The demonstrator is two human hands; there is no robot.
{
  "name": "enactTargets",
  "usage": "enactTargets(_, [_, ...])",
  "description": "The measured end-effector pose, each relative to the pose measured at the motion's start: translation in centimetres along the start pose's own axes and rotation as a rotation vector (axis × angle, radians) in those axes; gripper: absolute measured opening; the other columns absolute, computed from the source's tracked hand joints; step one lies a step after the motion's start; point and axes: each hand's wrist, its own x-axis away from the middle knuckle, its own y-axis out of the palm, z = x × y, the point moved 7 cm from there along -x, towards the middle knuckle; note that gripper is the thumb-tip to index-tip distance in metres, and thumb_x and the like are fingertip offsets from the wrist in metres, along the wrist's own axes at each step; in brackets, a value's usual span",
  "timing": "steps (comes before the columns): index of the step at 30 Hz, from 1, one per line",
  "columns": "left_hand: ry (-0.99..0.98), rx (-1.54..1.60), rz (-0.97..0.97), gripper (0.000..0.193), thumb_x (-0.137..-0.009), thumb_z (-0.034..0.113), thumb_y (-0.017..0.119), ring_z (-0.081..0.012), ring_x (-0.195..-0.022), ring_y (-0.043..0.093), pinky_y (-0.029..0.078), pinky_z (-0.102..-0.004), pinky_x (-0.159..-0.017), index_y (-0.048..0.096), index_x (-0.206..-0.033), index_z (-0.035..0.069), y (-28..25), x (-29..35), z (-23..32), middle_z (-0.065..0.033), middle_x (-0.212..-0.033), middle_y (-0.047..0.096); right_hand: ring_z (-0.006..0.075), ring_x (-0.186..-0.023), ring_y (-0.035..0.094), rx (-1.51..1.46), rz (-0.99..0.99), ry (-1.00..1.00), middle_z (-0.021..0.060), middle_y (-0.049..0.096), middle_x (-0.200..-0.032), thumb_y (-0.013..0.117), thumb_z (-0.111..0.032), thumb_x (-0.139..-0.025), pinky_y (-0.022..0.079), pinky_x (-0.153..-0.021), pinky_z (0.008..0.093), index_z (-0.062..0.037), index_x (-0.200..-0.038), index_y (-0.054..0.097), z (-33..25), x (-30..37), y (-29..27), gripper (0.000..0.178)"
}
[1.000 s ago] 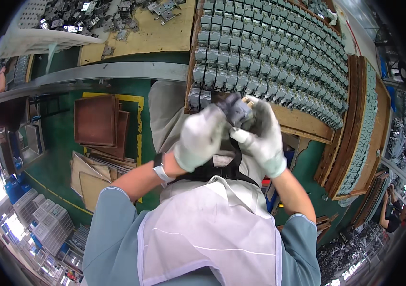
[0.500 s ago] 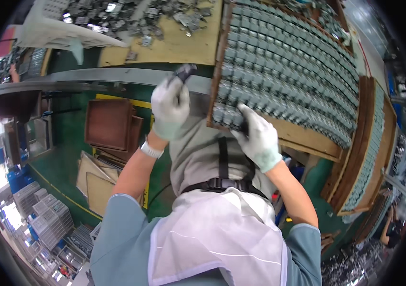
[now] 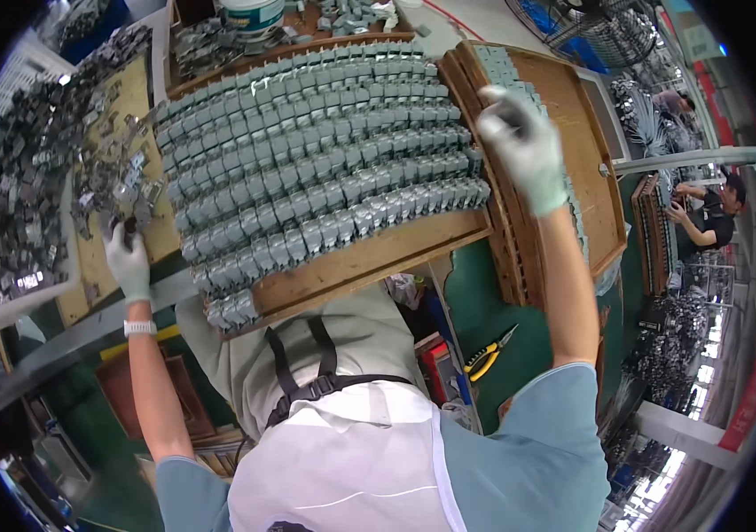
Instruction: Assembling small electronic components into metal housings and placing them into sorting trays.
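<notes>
1. Your gloved left hand [image 3: 129,264] is hovering at the near edge of the yellow board [image 3: 161,229], its fingertips close to the loose metal parts [image 3: 128,191]. The fingers are narrowing toward something dark; I cannot tell whether you are gripping it.
2. Your gloved right hand [image 3: 527,160] is showing over the side trays [image 3: 586,111], thumb and fingers curling toward each other. It is blurring, so I cannot tell whether it is holding or touching anything.
3. The grey parts [image 3: 307,164] are sitting in long, close-set rows in the wooden tray [image 3: 342,273] in front of you, between your hands. The nearest row is filling only the left corner, with bare wood showing to its right.
4. On your left, the white crate [image 3: 36,310] is holding a heap of dark pieces [image 3: 32,186].
5. Yellow-handled pliers [image 3: 484,359] are showing below the side trays, near your right forearm.
6. Another person [image 3: 710,217] is working at far right, well apart from you.
</notes>
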Motion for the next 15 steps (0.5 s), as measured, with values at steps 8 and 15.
enactTargets(8, [-0.270,0.168,-0.160,0.047,-0.084,0.017,0.069,-0.0251,-0.098,0.068,0.050,-0.0348,-0.088,0.059,-0.127,-0.001,-0.7,0.9,-0.6,-0.0173,-0.111,0.070,0.0161,-0.098,0.062,0.020,-0.096,0.332,0.0062,0.070,-0.111,0.067,-0.016,-0.086,0.047,-0.089,0.0279,-0.0035,-0.122,0.068,20.3,-10.4,-11.9,0.038])
enactTargets(15, [-0.237,0.064,-0.219,0.037,-0.084,0.014,0.066,-0.0210,-0.089,0.067,0.050,-0.0346,-0.079,0.064,-0.118,0.001,-1.7,-1.2,0.4,-0.0127,-0.100,0.069,0.0156,-0.091,0.064,0.525,-0.334,0.328,0.0081,0.072,-0.104,0.073,-0.015,-0.081,0.050,-0.081,0.0296,-0.0034,-0.114,0.071,22.4,-14.5,-9.5,0.035])
